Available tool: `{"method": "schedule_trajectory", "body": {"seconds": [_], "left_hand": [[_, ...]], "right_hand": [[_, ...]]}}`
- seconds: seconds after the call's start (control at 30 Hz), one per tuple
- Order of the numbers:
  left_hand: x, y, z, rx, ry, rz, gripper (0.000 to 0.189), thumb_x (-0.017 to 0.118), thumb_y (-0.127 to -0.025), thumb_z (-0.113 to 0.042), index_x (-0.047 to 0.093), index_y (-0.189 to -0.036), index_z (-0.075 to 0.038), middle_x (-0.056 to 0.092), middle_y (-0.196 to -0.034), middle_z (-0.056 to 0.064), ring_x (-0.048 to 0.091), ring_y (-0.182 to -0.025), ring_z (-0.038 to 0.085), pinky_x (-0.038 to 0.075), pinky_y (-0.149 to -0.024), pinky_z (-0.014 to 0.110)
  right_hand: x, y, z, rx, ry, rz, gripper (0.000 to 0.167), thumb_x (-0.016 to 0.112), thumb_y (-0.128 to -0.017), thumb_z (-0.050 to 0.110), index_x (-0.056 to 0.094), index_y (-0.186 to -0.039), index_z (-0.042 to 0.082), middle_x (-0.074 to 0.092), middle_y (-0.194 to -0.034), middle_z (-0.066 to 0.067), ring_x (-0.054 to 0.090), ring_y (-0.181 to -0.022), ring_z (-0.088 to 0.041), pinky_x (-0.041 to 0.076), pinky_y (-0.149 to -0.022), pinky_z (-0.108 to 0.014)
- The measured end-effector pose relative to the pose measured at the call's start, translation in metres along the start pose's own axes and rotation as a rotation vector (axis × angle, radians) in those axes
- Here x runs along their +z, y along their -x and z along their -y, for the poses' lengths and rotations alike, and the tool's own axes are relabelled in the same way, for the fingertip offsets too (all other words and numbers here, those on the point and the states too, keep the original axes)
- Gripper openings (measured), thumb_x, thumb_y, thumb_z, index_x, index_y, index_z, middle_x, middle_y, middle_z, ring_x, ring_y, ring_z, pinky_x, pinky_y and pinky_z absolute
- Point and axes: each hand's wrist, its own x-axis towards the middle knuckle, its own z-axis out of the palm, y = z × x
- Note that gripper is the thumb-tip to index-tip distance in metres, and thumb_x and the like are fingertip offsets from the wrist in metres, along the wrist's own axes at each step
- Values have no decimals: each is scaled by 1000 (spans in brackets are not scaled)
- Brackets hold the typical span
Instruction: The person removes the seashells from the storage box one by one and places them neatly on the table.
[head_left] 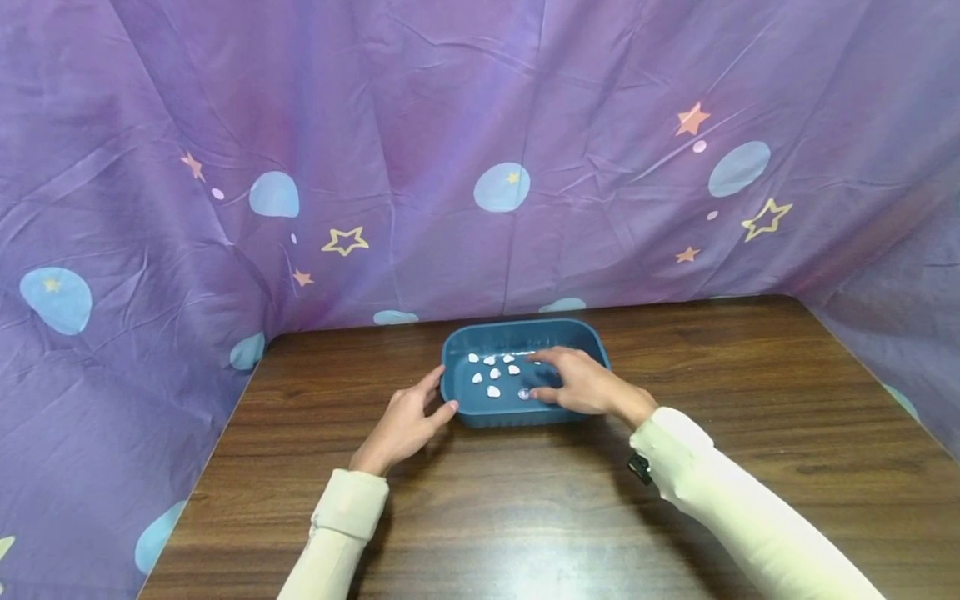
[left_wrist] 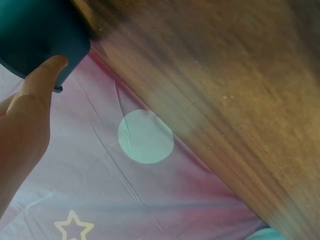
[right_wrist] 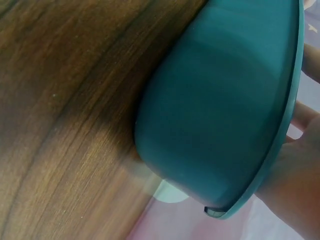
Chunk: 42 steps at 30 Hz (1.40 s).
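Note:
A blue-green plastic basin [head_left: 491, 419] sits on the wooden table. Inside it lie several small white pieces [head_left: 493, 391], like pebbles or chips, mostly in its left and middle part. My left hand [head_left: 405, 421] is at the basin's left end, thumb and fingers spread and touching its side near the rim. In the left wrist view, a digit of the left hand [left_wrist: 37, 95] rests against the outer wall. My right hand [head_left: 581, 382] reaches over the near right rim into the basin, thumb and fingers apart. Close to its thumb is a shiny, clear-looking round piece [head_left: 524, 393].
The brown wooden table [head_left: 510, 517] extends around the basin on all sides. Behind it and at both sides hangs a purple cloth [head_left: 427, 125] with stars and blue ovals, meeting the table's far edge just behind the basin.

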Motion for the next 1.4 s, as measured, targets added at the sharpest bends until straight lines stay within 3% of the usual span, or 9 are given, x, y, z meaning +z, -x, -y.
{"method": "schedule_trajectory", "body": {"seconds": [0.47,0.7,1.4], "left_hand": [[0,-1,-1,6,-2,-3,67,65,-96,-24,38,-153,-1,56,-145,22,60,-130,32,49,-110,43],[0,-1,-1,14,-1,-4,67,65,-97,-23,38,-153,0,56,-144,22,60,-130,32,49,-110,44],[0,0,-2,10,-17,-5,66,66,-97,-24,39,-152,0,57,-143,23,61,-129,34,49,-109,45]], "right_hand": [[0,-8,2,14,-2,48,55,73,-91,30,60,-136,2,64,-136,-20,58,-129,-41,45,-112,-55],[1,-12,2,31,-34,85,52,73,-91,29,61,-135,3,69,-127,-21,65,-121,-37,50,-106,-54],[12,-22,0,40,24,123,41,76,-88,25,68,-124,7,75,-111,-15,70,-101,-27,57,-92,-47]]}}
